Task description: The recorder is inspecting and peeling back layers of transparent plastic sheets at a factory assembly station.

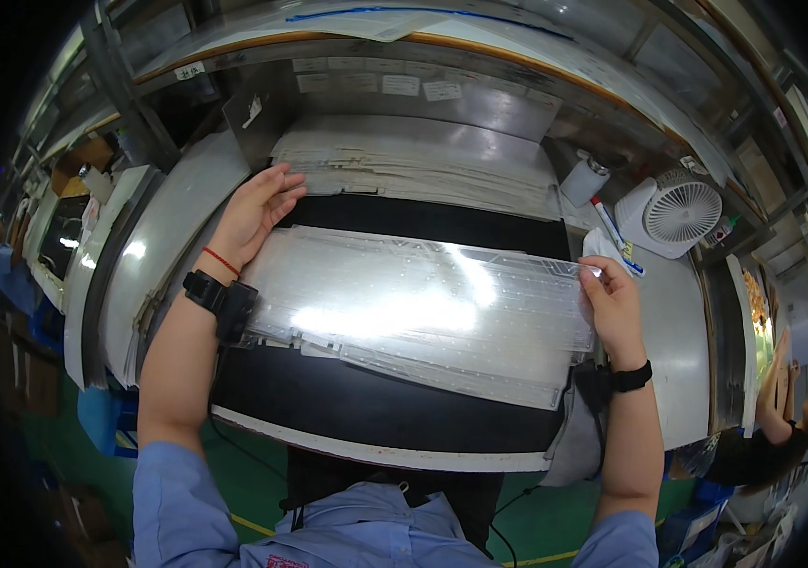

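A clear, glossy plastic sheet (404, 270) with a strong glare lies over a stack of similar sheets (461, 369) on a black mat (347, 386). My right hand (611, 301) pinches the sheet's far right corner between thumb and fingers. My left hand (260, 210) is open beside the sheet's far left corner, fingers stretched out over the mat's far edge. I cannot tell whether its palm touches the sheet. Behind the mat lies another pile of thin clear sheets (423, 175).
A white fan (680, 214), a bottle (584, 180), a marker (605, 220) and a white cloth (603, 244) stand or lie at the back right. Metal panels (191, 208) flank the left side. A shelf (376, 40) spans overhead. Another person (787, 440) works at far right.
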A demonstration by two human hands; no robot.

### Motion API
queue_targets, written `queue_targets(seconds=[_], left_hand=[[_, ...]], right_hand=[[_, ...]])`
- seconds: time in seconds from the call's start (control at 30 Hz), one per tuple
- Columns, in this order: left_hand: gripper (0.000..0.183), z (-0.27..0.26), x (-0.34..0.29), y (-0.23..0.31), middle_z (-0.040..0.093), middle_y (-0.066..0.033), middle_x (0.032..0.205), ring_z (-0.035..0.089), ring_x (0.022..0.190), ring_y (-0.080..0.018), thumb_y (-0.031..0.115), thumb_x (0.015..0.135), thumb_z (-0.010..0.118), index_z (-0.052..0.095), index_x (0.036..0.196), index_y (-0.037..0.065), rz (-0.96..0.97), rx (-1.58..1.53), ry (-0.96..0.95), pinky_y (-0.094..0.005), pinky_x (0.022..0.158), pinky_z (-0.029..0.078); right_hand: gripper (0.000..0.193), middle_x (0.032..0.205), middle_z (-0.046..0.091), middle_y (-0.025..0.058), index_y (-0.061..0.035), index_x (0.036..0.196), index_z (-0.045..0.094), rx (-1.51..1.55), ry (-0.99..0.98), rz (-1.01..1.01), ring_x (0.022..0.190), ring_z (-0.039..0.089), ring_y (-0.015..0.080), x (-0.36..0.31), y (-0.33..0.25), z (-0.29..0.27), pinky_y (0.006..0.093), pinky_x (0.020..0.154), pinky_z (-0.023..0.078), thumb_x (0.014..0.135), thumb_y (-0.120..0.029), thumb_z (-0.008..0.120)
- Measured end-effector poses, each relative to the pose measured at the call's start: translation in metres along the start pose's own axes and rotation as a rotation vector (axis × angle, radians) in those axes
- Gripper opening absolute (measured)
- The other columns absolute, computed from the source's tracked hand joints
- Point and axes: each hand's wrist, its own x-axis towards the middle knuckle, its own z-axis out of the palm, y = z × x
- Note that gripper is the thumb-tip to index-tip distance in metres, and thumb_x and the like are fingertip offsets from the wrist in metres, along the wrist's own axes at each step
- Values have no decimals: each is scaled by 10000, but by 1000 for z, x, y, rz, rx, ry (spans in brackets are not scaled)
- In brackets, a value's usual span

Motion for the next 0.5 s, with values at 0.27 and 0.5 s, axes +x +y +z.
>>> queue_targets(seconds=[0.27,0.5], left_hand=[[372,-3,-3,6,640,-123,1114,648,866,-122,248,1012,447,485,1271,-17,-87,131,-225,-201,742,528],[379,10,-8,6,634,-97,1153,623,884,-93,268,1003,472,503,1269,0,-64,245,-194,-208,781,501]], right_hand=[[120,840,567,-40,-48,1055,602,202,128,-65,671,464,18,-1,-4,3,176,576,362,954,-90,555],[124,867,582,-27,-41,1059,599,137,184,-79,723,494,28,2,1,2,172,622,387,956,-85,547]])
